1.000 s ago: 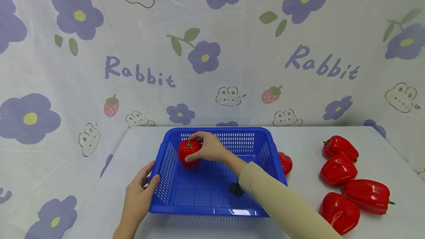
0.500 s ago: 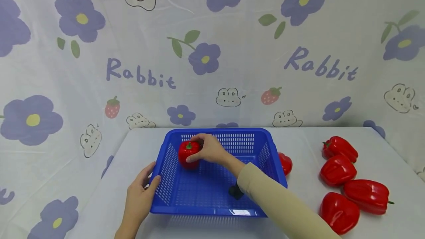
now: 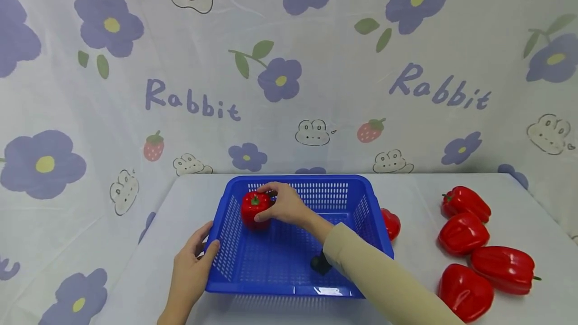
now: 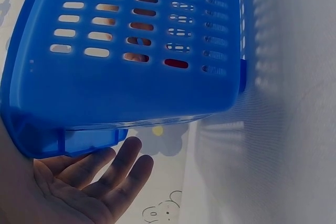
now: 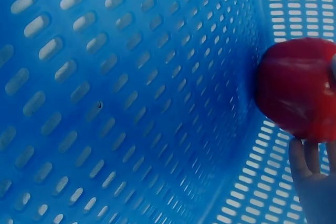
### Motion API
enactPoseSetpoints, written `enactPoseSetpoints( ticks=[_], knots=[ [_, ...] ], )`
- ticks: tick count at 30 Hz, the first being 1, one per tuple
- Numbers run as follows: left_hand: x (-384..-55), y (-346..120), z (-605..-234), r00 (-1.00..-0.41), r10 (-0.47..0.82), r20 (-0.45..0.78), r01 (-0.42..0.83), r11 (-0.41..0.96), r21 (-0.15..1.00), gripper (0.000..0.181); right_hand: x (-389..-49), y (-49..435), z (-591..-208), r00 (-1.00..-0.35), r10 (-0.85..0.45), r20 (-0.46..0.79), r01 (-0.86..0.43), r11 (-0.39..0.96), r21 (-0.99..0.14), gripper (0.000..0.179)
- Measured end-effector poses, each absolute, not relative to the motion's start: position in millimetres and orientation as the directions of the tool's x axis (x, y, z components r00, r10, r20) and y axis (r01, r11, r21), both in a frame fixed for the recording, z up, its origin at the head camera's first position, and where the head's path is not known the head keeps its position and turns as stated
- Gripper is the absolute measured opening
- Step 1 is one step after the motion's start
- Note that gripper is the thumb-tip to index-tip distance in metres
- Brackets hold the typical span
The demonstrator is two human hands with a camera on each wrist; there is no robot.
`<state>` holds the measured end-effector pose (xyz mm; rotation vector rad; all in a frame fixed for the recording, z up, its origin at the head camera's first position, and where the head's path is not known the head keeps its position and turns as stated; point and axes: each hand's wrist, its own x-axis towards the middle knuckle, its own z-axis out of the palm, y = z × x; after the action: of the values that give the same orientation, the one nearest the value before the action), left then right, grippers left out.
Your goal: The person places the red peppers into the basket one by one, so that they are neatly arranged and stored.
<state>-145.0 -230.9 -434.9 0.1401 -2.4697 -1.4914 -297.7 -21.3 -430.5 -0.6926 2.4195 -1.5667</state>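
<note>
A red bell pepper (image 3: 254, 208) with a green stem stands in the back left corner of the blue plastic basket (image 3: 289, 289). My right hand (image 3: 285, 204) holds the pepper from its right side, thumb in front and fingers behind. In the right wrist view the pepper (image 5: 294, 87) sits close to the basket floor, with fingertips against it. My left hand (image 3: 191, 265) grips the basket's left rim, thumb on top. The left wrist view shows the fingers of that hand (image 4: 89, 192) reaching out below the rim, outside the perforated wall.
Several red bell peppers (image 3: 461, 233) lie on the white table (image 3: 420, 194) to the right. Another pepper (image 3: 391, 224) is partly hidden behind the basket's right wall. A patterned cloth (image 3: 271, 124) hangs behind the table. A dark device (image 3: 320, 263) is at the right wrist.
The pepper in the basket has shifted slightly left and its stem has turned a little. Both hands stay nearly in place; the whole view has moved slightly.
</note>
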Motion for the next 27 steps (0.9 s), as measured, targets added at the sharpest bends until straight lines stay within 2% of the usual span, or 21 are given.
enactPoseSetpoints(
  ticks=[9, 20, 27],
  knots=[
    [-145.6, -230.3, -433.1, -0.964, -0.206, 0.17, 0.053, 0.476, 0.878, 0.047, -296.7, -23.4, -429.1, -0.88, -0.461, 0.118, -0.296, 0.337, -0.894, 0.06],
    [-147.3, -227.6, -431.4, -0.962, -0.213, 0.171, 0.05, 0.48, 0.876, 0.046, -300.0, -22.7, -432.2, -0.911, -0.408, 0.063, -0.199, 0.3, -0.933, 0.06],
    [-145.9, -228.4, -429.9, -0.961, -0.218, 0.169, 0.043, 0.486, 0.873, 0.046, -299.1, -23.5, -429.1, -0.911, -0.407, 0.06, -0.196, 0.302, -0.933, 0.06]
  ],
)
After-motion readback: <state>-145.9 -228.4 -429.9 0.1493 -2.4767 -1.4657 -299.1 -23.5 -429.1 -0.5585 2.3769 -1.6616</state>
